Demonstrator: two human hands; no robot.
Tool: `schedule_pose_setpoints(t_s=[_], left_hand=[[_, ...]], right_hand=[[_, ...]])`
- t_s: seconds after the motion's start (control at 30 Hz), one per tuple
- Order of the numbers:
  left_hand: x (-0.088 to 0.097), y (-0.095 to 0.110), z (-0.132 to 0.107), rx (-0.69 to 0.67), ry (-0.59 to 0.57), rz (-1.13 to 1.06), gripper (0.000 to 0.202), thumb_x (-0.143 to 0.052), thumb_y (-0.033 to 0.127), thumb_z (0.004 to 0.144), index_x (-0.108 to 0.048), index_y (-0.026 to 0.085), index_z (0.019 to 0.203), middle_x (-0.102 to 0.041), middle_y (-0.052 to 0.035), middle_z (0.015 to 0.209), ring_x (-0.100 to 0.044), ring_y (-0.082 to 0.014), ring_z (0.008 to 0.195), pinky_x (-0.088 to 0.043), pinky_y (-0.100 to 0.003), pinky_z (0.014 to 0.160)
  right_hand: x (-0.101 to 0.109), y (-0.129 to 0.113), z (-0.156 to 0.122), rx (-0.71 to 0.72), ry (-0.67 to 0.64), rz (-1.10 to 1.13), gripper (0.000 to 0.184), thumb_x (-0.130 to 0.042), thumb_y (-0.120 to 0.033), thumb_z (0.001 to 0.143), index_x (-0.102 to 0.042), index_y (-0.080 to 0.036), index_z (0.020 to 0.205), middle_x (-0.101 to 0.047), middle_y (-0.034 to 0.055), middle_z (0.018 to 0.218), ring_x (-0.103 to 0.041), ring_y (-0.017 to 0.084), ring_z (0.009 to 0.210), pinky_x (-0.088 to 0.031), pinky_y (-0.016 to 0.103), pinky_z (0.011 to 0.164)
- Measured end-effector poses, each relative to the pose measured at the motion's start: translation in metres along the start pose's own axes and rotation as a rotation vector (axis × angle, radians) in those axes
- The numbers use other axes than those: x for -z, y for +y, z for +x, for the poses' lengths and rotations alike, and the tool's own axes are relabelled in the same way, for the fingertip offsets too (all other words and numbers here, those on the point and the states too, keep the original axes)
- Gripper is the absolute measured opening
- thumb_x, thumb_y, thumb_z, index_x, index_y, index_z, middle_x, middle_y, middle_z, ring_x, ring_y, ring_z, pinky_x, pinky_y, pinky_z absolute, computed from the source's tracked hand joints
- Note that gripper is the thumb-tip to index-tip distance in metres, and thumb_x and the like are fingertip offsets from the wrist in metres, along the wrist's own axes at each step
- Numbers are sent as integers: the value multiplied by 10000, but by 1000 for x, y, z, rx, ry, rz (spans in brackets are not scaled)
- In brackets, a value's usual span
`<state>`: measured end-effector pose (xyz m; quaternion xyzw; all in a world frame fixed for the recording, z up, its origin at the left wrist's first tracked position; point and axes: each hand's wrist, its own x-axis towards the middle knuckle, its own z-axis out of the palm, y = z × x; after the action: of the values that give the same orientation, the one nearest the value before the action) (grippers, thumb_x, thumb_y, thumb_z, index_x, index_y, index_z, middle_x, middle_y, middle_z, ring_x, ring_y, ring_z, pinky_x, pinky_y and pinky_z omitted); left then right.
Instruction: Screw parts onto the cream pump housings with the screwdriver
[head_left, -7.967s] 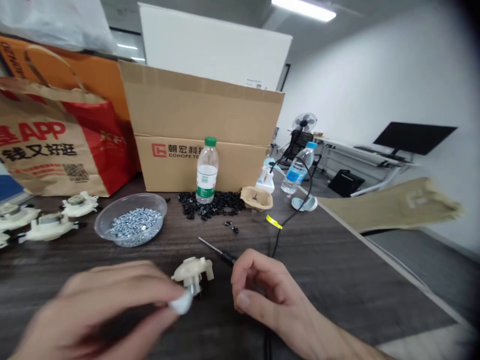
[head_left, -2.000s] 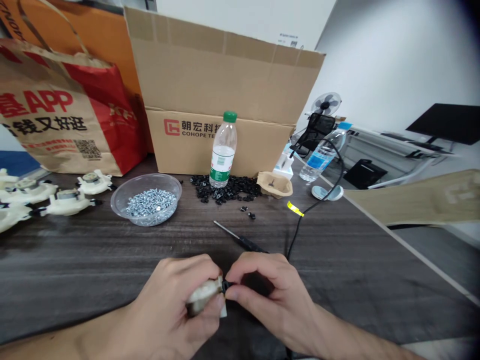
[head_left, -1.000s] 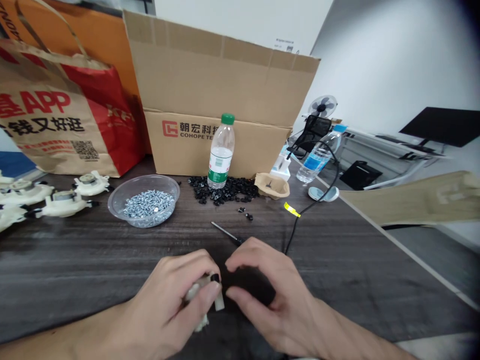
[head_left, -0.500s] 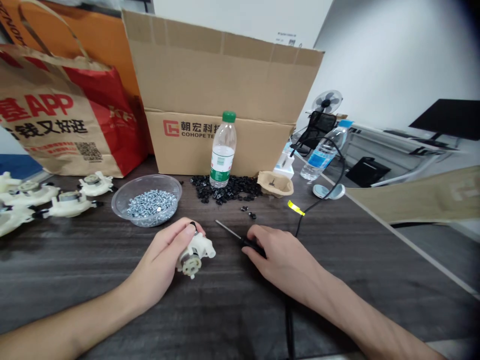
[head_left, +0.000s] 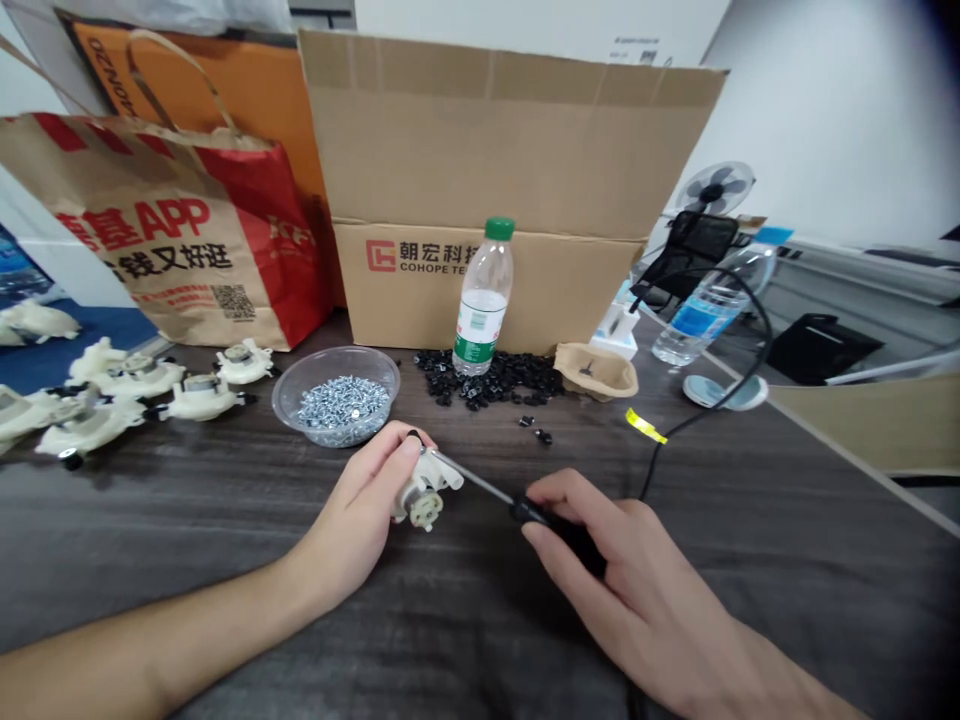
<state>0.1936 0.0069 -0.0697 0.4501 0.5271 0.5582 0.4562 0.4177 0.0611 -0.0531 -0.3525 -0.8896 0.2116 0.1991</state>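
Observation:
My left hand (head_left: 360,510) grips a small cream plastic motor part (head_left: 427,488) against the dark wooden table (head_left: 225,540), with the thumb on a small black piece on top. My right hand (head_left: 622,570) is closed round the black handle of a thin screwdriver (head_left: 487,490), whose metal tip touches the cream part. A clear plastic bowl of silver screws (head_left: 337,405) stands just beyond my left hand. A heap of small black plastic pieces (head_left: 495,378) lies behind it.
A water bottle with a green cap (head_left: 484,300) stands before a large cardboard box (head_left: 495,190). Several cream motor parts (head_left: 135,390) lie at the left, under paper bags (head_left: 172,230). A black cable (head_left: 675,430), a paper cup holder (head_left: 596,368) and a second bottle (head_left: 705,310) are at the right.
My right hand has picked up the screwdriver from the table and brought its tip to the cream part. My left hand still holds that part down. The view has shifted left.

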Motion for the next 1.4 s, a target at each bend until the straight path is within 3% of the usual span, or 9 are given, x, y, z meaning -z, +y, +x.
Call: schedule_pose_setpoints(t_s=[0.17, 0.4, 0.57, 1.0, 1.2, 1.4], left_hand=[[0, -4, 1, -29, 44, 32, 313, -431, 474, 959, -561, 189, 951, -585, -7, 840, -470, -115, 679, -386, -213, 587], [-2, -4, -1, -13, 48, 71, 321, -421, 486, 958, -570, 202, 968, -611, -12, 859, -483, -121, 691, -396, -212, 593], [-2, -5, -2, -24, 44, 98, 297, -420, 474, 968, -562, 213, 958, -620, 2, 902, -519, -128, 790, -405, -217, 666], [-2, -3, -2, -35, 42, 163, 291, -395, 476, 978, -549, 229, 965, -607, 23, 886, -514, -126, 776, -409, -235, 691], [0, -1, -4, -81, 22, 326, 280, -347, 461, 995, -537, 263, 1053, -610, 28, 931, -528, -133, 828, -409, -258, 763], [3, -4, -3, -78, 4, 369, 264, -416, 470, 971, -530, 282, 1117, -611, 24, 980, -535, -141, 888, -397, -266, 802]], right_hand=[[-7, -9, -5, 30, 30, 25, 77, -491, -354, 918, -509, -314, 982, -738, 8, 788, -672, 202, 575, -435, 282, 377], [-8, -13, -4, 47, 39, 3, 58, -454, -331, 934, -501, -299, 946, -700, -46, 693, -586, 157, 447, -438, 280, 397], [-10, -13, -4, 66, 54, -23, 54, -452, -320, 935, -497, -292, 937, -691, -45, 686, -609, 162, 491, -443, 280, 418], [-13, -12, -5, 25, 66, -14, 44, -472, -319, 919, -491, -305, 956, -603, -92, 559, -535, 139, 395, -397, 271, 404], [-16, -12, -6, -8, 61, -25, 53, -466, -336, 922, -493, -309, 959, -590, -95, 545, -524, 141, 387, -360, 262, 373], [-14, -12, -4, 2, 70, -26, 59, -470, -335, 921, -496, -301, 961, -609, -96, 560, -530, 135, 391, -376, 258, 392]])
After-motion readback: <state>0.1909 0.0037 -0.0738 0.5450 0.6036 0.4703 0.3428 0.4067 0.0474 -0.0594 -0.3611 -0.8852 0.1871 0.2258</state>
